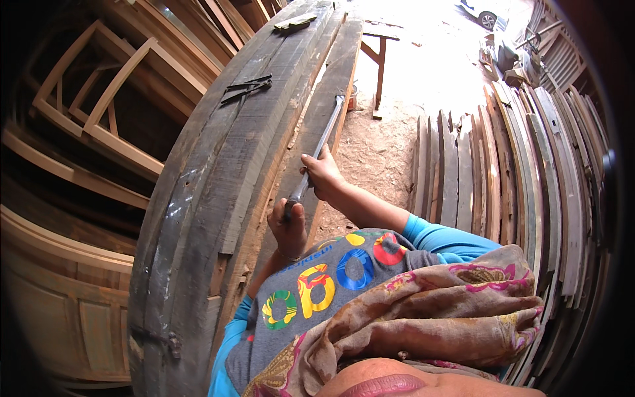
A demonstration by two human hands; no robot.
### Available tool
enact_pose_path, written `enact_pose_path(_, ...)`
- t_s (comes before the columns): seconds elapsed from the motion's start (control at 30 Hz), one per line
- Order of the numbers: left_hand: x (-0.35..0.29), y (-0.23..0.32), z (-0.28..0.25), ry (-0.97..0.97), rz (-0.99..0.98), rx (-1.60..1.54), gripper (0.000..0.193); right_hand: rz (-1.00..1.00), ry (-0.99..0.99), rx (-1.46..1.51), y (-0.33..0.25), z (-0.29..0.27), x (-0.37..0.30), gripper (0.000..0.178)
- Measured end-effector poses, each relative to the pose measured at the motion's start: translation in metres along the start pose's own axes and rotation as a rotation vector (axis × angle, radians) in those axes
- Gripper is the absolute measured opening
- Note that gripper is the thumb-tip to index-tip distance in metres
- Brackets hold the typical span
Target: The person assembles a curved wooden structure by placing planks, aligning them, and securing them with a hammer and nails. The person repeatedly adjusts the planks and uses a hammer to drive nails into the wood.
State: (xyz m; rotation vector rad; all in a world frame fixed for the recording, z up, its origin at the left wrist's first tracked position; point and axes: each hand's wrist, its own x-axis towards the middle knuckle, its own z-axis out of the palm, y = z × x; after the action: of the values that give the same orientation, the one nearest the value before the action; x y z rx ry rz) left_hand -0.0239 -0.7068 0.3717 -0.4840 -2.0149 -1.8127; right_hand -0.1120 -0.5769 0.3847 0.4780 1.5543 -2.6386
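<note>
Where left fingers [277, 213] curl, right fingers [311, 163] too, metal bar [324, 134] within

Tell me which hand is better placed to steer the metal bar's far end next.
Probably the right hand: it grips the metal bar farther along, closer to that far end; the left hand holds the near end.

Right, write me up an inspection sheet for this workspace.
Surface: weathered planks side by side, gaps between some.
Job's things: long metal bar, slanting over the planks; whether its far end touches them, cannot tell.
Clutter: two dark pieces on the planks, kind unclear.
Hands: left hand closed around the bar's near end; right hand grips farther along.
Cables: nothing seen that is clearly a cable.
Surroundings: wooden frames at left; stacked boards at right; car beyond.
</note>
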Motion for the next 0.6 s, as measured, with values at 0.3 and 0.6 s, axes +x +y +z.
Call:
enact_pose_path(0.3,0.008,0.015,0.012,0.047,-0.048,-0.033,0.049,-0.042,0.026,0.108,-0.013,0.004,-0.012,0.044)
enact_pose_path(0.6,0.006,-0.005,0.014,0.005,0.033,0.148,0.047,-0.016,0.000,0.103,-0.009,-0.014,0.003,0.074)
